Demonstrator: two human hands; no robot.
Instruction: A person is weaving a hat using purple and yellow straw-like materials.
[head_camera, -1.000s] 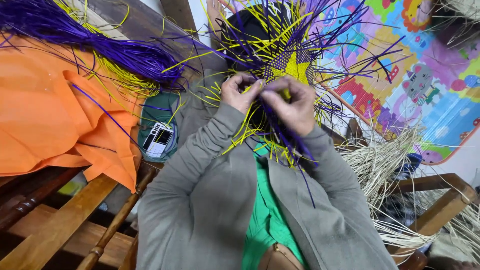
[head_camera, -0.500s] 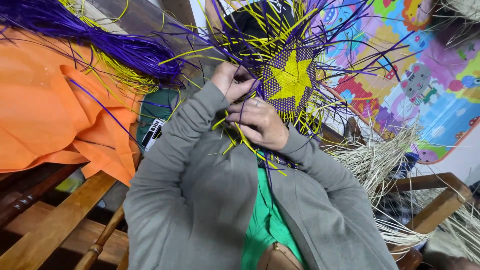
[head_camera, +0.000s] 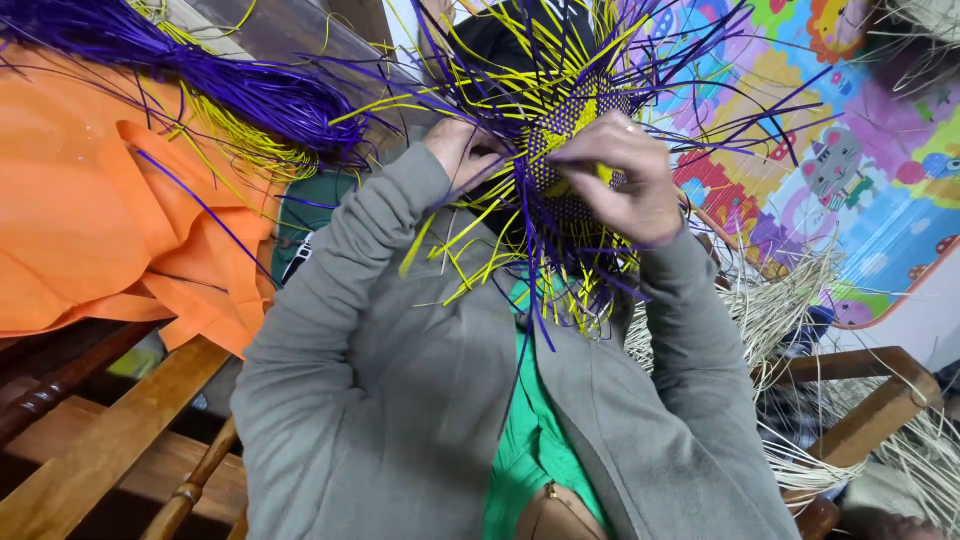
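Item, as I read it from my feed: the right hand has its fingers pinched on the front face of the round woven disc of purple and yellow plastic strips, and the left hand is curled around its left edge. Half a second ago the yellow star faced me; the disc is now tilted and largely covered, so I judge a reorientation between strands. Both grey-sleeved forearms rise from the lap, elbows splayed, disc held at chest height before the orange cloth and bundle of loose purple strips.

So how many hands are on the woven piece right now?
2: the left hand grips the left edge of the purple and yellow woven strip panel; the right hand pinches strands across its front.
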